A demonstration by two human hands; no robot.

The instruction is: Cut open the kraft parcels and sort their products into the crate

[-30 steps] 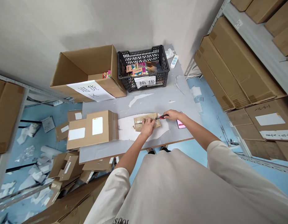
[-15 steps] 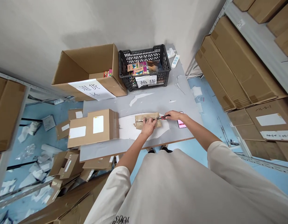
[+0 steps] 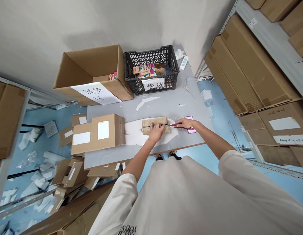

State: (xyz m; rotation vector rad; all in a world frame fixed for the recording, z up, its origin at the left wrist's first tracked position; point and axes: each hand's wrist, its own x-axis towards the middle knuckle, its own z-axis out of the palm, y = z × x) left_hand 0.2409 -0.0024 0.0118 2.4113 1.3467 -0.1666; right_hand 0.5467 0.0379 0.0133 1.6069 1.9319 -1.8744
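Note:
A small flat cardboard parcel (image 3: 151, 122) sealed with tape lies on a white sheet (image 3: 135, 135) near the front of the grey table (image 3: 163, 104). My left hand (image 3: 156, 131) presses down on the parcel's near edge, fingers curled over it. My right hand (image 3: 187, 123) grips a red-and-black utility knife (image 3: 173, 125) whose blade points left and touches the parcel's right end. A pink phone (image 3: 190, 128) lies on the table just under and beyond my right hand.
A larger cardboard box (image 3: 97, 133) with white labels sits on the table's left. At the back stand an open carton (image 3: 92, 76) with a paper sign and a black crate (image 3: 151, 70) of small colourful boxes. Shelves of cartons (image 3: 249, 75) stand at right. Flattened boxes (image 3: 68, 176) litter the blue floor at left.
My right hand has drawn the knife a little to the right along the parcel's end. My left hand stays on the parcel.

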